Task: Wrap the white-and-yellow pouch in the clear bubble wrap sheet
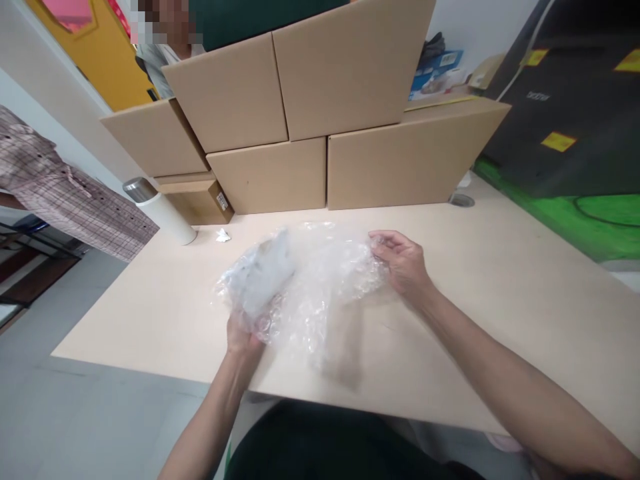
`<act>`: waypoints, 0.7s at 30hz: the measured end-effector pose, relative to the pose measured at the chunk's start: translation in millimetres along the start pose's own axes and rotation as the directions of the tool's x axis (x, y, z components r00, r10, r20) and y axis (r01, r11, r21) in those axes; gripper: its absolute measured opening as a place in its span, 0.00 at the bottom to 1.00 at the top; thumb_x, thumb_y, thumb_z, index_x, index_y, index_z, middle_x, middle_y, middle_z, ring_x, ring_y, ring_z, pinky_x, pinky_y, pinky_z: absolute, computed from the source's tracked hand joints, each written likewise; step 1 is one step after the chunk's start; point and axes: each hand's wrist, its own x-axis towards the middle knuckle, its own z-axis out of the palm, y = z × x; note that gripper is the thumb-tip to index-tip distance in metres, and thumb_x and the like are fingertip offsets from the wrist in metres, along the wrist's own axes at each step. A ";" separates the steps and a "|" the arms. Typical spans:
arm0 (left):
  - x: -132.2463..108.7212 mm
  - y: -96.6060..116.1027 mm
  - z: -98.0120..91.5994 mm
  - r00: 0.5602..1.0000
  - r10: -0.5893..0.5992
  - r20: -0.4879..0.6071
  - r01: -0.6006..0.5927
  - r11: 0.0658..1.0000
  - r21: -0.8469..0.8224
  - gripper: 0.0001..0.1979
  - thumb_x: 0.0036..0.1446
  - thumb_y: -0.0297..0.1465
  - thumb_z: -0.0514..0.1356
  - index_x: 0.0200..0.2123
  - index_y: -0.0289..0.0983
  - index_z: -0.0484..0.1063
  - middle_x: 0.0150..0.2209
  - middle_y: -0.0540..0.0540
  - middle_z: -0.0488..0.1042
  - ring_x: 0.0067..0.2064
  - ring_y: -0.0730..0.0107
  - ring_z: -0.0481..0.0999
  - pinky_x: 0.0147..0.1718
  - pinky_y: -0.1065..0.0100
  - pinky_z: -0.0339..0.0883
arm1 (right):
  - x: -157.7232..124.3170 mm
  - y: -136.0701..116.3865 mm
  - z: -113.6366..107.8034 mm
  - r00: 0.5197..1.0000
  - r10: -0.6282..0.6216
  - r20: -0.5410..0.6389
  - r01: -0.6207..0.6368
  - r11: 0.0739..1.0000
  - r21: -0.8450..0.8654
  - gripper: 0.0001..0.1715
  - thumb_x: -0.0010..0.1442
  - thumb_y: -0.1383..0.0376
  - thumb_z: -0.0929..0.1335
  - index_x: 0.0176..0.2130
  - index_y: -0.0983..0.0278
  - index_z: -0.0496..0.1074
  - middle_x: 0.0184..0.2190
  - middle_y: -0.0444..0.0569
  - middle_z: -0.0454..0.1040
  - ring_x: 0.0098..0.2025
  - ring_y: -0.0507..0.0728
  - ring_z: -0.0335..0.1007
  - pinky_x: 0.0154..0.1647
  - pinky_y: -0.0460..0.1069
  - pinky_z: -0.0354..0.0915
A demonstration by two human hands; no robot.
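A pale, flat object [265,273] lies inside or under clear bubble wrap [320,287] above the table. My left hand [247,330] supports the wrapped object from below, its fingers partly hidden behind the plastic. At the other side, my right hand [400,260] pinches the far right edge of the bubble wrap, which stretches loosely between both hands. What the pale object is cannot be made out through the plastic.
Cardboard boxes [265,177] are stacked along the table's [480,280] back edge. A white bottle [167,217] with a metal cap and a scrap of white paper [223,235] stand at the back left. Behind the boxes is a person [157,67]; plaid clothing [65,180] shows at left.
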 end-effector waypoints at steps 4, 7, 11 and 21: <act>-6.8 0.1 -7.7 0.999 0.017 -0.039 -0.018 0.999 -0.027 0.17 0.64 0.38 0.59 0.53 0.39 0.73 0.47 0.41 0.81 0.48 0.53 0.82 0.43 0.56 0.80 | 1.6 1.0 -6.5 0.976 -0.190 -0.104 0.151 0.942 -0.301 0.22 0.52 0.52 0.71 0.45 0.60 0.74 0.45 0.54 0.74 0.49 0.65 0.70 0.50 0.62 0.67; -12.3 -3.6 -7.0 0.998 0.018 -0.068 -0.020 0.999 -0.034 0.20 0.61 0.36 0.62 0.55 0.38 0.72 0.47 0.40 0.81 0.48 0.52 0.82 0.42 0.57 0.80 | -1.7 3.1 -5.3 0.916 -0.391 -0.087 0.275 0.772 -0.573 0.30 0.56 0.49 0.68 0.54 0.61 0.68 0.59 0.59 0.65 0.63 0.69 0.58 0.62 0.67 0.56; -16.3 -7.6 -19.4 0.988 0.137 -0.076 -0.122 0.977 0.177 0.35 0.57 0.30 0.61 0.67 0.44 0.55 0.56 0.40 0.75 0.51 0.56 0.80 0.44 0.60 0.78 | -5.2 14.4 -2.0 0.934 -0.354 0.042 0.302 0.724 -0.620 0.32 0.58 0.50 0.65 0.58 0.61 0.64 0.60 0.59 0.63 0.63 0.70 0.57 0.62 0.68 0.55; -18.0 11.8 -57.6 0.607 0.537 0.586 -0.533 -0.273 0.801 0.21 0.56 0.26 0.60 0.53 0.45 0.75 0.74 0.47 0.43 0.74 0.38 0.31 0.67 0.35 0.30 | -25.8 -0.4 12.3 0.816 -0.491 0.305 0.549 0.495 -0.674 0.15 0.60 0.58 0.66 0.47 0.54 0.74 0.68 0.48 0.54 0.71 0.74 0.41 0.66 0.70 0.44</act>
